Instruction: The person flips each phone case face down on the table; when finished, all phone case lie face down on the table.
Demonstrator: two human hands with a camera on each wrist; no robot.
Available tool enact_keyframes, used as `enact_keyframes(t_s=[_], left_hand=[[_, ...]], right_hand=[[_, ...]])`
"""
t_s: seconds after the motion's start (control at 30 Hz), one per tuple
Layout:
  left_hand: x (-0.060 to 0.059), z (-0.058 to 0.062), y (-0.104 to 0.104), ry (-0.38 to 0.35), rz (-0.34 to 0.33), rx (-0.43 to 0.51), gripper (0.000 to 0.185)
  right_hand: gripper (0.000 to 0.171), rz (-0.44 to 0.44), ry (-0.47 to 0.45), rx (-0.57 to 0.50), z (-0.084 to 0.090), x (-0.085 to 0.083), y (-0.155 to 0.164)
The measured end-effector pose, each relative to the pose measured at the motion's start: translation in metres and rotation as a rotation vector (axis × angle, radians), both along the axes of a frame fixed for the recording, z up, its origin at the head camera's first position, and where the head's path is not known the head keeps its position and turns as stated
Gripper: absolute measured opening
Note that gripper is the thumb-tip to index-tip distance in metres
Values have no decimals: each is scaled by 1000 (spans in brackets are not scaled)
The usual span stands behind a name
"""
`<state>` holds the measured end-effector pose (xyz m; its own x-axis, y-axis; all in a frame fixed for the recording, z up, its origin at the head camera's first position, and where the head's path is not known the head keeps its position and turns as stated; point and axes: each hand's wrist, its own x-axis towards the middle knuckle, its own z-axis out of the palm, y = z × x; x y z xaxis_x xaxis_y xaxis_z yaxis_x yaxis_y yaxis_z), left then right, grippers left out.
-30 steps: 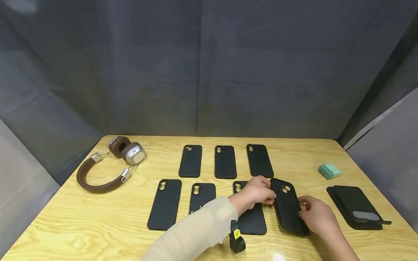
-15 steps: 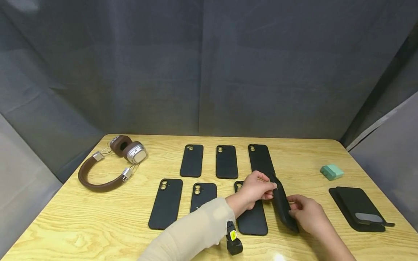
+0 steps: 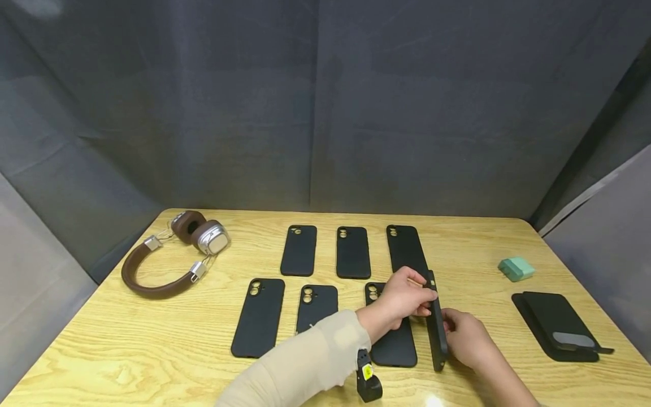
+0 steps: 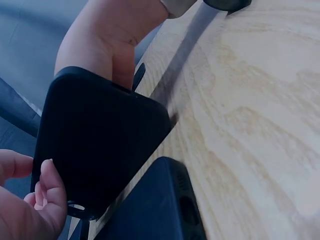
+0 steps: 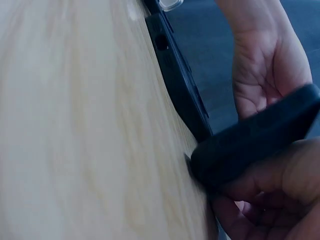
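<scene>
Wooden worktop (image 3: 152, 350), dark curtain behind. Phone case (image 3: 436, 325) stood on edge, long axis near-far; left hand (image 3: 404, 297) pinched far end, right hand (image 3: 465, 339) gripped near end.

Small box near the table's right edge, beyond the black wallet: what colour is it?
Mint green. The small box shows best in the head view.

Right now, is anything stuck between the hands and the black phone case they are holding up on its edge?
No, nothing visible is in between. The left hand pinches the far end of the black phone case and the right hand grips its near end. The case stands on edge just right of a flat black case on the wooden table.
</scene>
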<state>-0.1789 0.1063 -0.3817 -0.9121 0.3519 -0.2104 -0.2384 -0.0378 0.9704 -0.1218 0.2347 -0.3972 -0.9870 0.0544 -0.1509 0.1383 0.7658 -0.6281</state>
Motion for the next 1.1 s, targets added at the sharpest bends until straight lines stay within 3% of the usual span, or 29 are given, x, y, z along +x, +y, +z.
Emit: enact_keyframes(t_s=[0.13, 0.33, 0.6, 0.67, 0.83, 1.1], left_hand=[[1, 0, 3, 17, -6, -24, 23], [0, -2, 5, 12, -7, -51, 21], [-1, -2, 5, 2, -7, -51, 20], [-1, -1, 5, 1, -5, -51, 20], [-1, -1, 4, 1, -8, -46, 20], [0, 0, 3, 6, -29, -44, 20]], right_hand=[[22, 1, 7, 3, -1, 0, 0], [30, -7, -34, -84, -1, 0, 7], [43, -96, -94, -323, 22, 9, 11], [48, -107, -100, -333, 29, 12, 9], [54, -89, -89, -281, 40, 18, 1], [52, -81, -22, -49, 47, 20, -10]])
